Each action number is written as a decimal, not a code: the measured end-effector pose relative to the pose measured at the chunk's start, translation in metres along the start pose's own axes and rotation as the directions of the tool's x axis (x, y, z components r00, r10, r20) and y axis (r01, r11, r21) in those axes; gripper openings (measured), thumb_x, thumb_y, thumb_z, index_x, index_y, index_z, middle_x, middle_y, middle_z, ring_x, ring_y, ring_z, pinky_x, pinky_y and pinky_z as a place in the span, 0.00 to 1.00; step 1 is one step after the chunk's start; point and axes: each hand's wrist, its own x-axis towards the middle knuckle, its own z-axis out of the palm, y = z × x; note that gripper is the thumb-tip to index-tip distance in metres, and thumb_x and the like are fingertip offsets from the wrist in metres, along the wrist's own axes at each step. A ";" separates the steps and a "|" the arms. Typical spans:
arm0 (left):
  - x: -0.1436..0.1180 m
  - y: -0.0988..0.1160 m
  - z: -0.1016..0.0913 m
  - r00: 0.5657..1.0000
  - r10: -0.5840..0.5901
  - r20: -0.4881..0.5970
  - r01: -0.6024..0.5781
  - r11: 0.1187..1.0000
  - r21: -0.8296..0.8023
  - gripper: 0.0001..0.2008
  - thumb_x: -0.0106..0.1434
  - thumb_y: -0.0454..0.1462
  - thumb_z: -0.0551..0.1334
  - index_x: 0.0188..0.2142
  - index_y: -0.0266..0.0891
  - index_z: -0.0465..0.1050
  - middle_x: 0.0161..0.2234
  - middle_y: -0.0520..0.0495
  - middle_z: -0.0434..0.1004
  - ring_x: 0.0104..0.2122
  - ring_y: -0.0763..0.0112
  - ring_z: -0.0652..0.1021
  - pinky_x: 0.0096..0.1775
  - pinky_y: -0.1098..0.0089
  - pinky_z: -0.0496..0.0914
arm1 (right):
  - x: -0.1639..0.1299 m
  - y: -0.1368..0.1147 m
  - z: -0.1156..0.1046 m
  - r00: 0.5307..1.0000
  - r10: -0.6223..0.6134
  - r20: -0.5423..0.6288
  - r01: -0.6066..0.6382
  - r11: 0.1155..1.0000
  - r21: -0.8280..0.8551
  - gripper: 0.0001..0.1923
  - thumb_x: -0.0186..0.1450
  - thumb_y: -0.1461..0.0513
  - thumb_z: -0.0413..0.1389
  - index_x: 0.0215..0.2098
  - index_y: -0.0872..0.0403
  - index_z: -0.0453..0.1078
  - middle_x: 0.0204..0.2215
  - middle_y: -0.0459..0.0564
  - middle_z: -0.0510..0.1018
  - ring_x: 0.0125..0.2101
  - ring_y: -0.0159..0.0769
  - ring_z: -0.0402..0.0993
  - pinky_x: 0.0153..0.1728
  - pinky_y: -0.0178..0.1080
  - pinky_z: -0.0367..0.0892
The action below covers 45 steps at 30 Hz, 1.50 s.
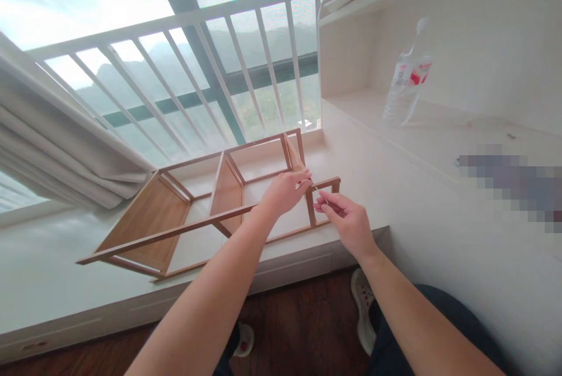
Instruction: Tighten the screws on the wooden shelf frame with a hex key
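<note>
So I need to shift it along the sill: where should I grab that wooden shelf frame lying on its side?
Probably the long front rail of the wooden shelf frame, taken from the near side, palm over. It runs clear above the sill, so fingers can wrap it. The left hand and right hand already work at its right end.

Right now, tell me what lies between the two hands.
In the head view, a thin pale piece, too small to identify, bridges the left hand and right hand; behind the gap stands an upright bar of the wooden rack.

White window ledge (52, 282) bears wooden rack (193, 212) on its side; desk (439, 147) bears water bottle (406, 80)
</note>
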 end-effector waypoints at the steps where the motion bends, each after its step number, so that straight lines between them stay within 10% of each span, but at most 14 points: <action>1: 0.000 0.000 0.000 1.000 0.002 0.001 -0.002 1.000 -0.003 0.19 0.72 0.43 0.58 0.58 0.45 0.79 0.62 0.51 0.77 0.49 0.63 0.83 0.54 0.65 0.75 | -0.001 0.000 0.000 1.000 -0.024 0.020 0.025 0.999 -0.022 0.18 0.66 0.53 0.65 0.51 0.51 0.81 0.44 0.52 0.84 0.43 0.42 0.85 0.52 0.46 0.81; 26: -0.002 0.004 -0.001 1.000 -0.026 -0.008 0.026 1.000 0.008 0.18 0.71 0.42 0.59 0.56 0.45 0.81 0.62 0.51 0.76 0.52 0.62 0.82 0.56 0.65 0.74 | 0.000 0.002 0.000 0.973 -0.193 0.125 0.222 0.930 -0.292 0.14 0.68 0.60 0.63 0.52 0.47 0.81 0.41 0.50 0.84 0.42 0.41 0.80 0.48 0.44 0.77; 45: -0.003 0.003 -0.001 0.999 0.000 -0.034 0.001 0.999 0.039 0.17 0.71 0.43 0.58 0.54 0.47 0.82 0.59 0.53 0.79 0.49 0.62 0.83 0.53 0.64 0.74 | 0.012 0.022 0.001 0.997 -0.074 0.038 0.073 0.997 0.017 0.11 0.60 0.58 0.71 0.41 0.49 0.83 0.37 0.48 0.86 0.37 0.43 0.85 0.44 0.45 0.82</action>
